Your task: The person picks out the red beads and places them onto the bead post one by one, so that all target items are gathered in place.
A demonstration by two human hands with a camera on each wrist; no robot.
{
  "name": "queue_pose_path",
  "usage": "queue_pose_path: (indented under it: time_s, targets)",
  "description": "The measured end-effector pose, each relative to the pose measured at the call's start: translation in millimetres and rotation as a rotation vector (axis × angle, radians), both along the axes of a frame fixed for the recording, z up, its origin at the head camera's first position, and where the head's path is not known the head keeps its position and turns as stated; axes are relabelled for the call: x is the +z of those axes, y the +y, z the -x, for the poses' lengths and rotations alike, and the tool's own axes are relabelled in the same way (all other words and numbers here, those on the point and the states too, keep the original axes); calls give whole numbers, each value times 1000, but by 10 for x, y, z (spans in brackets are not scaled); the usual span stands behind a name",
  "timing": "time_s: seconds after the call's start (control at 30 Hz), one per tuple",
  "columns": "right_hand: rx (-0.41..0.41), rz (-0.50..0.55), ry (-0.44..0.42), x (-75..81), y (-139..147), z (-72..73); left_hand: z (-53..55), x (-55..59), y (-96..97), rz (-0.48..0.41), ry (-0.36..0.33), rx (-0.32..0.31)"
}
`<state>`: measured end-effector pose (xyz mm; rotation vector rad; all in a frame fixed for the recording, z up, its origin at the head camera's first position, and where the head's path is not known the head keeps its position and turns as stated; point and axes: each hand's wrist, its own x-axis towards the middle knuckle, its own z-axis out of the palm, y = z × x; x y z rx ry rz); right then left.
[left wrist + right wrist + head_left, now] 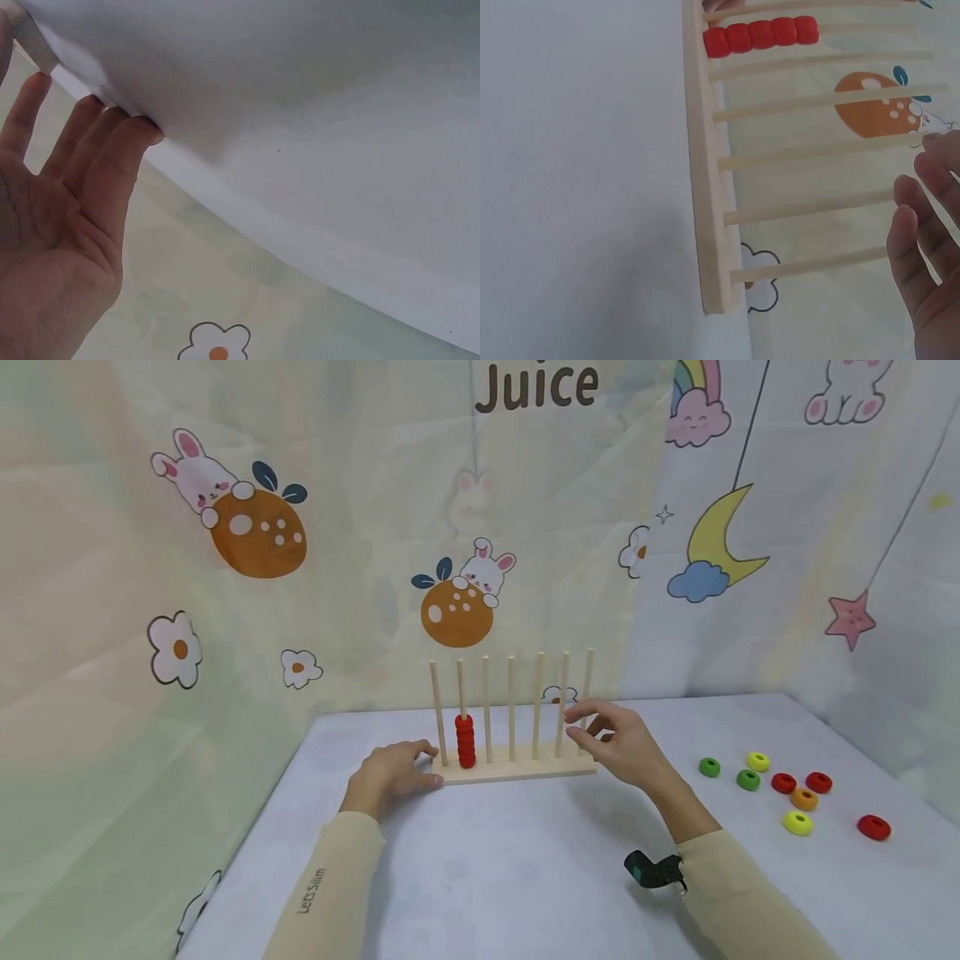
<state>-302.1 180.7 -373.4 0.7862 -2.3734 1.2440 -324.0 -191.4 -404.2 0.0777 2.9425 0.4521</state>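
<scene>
The desk (487,877) is the biggest thing, and a wooden rack (517,768) stands near its far edge. The rack's long side goes left to right, much like that edge, and its seven thin pegs (512,710) point up

The right hand (626,743) is by the rack's right end, with the last pegs close to its fingers. Its thumb and finger are apart, with nothing seen between them. I can't tell if it touches a peg

The left hand (390,772) has the rack's left end between thumb and finger, so it looks like it pinches the wood

Five red rings (466,743) sit in a stack on the second peg from the left, so the left hand is nearer to them

The smallest things are eight loose rings (805,799), red, green, yellow and orange. They lie toward the desk's right edge. I think what matters most is that they are on the right hand's right side, well apart from it, while the rack is on its left
</scene>
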Motion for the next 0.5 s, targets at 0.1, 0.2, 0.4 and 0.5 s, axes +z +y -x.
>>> queue_pose_path:
  time_s: [0.1,0.2,0.4,0.5]
  targets:
    - [-17,-27,-1,-21,52,-22,-5,-1,19,-2,-2,-6]
    - [-34,-42,7,-68,117,-33,-11,1,23,-2,-1,-9]
    - [-31,-46,14,-207,261,-49,-19,37,9,12,-10,4]
    - [-58,-63,18,-257,330,-59,-24,52,5,8,-8,-10]
